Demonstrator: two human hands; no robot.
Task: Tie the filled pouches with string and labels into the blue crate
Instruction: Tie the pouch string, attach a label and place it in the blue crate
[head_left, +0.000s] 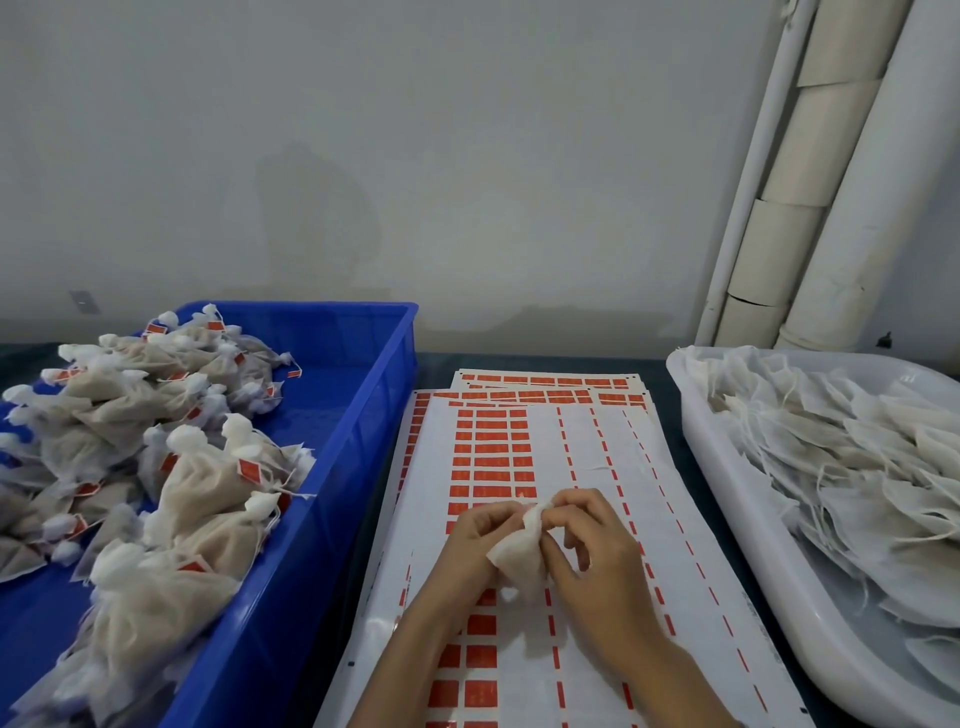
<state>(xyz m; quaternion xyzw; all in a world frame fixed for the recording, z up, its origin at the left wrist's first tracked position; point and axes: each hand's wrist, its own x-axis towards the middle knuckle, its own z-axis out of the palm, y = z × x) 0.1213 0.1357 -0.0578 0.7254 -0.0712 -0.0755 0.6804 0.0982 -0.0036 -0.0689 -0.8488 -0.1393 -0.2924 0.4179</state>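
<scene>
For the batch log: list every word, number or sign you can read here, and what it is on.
Red stickers on the label sheets: print too blurred to read.
Red tags on the tied pouches in the blue crate: too small to read.
The blue crate itself, white tub, held pouch: no text visible.
Nothing here can be quoted.

Filled pouch (519, 558): white mesh, neck bunched, pinched between left hand (467, 540) and right hand (592, 561), right of blue crate (332, 467). Tied pouches (197, 493) with red labels heaped inside crate. Label sheets (587, 457) laid flat right of crate.
</scene>
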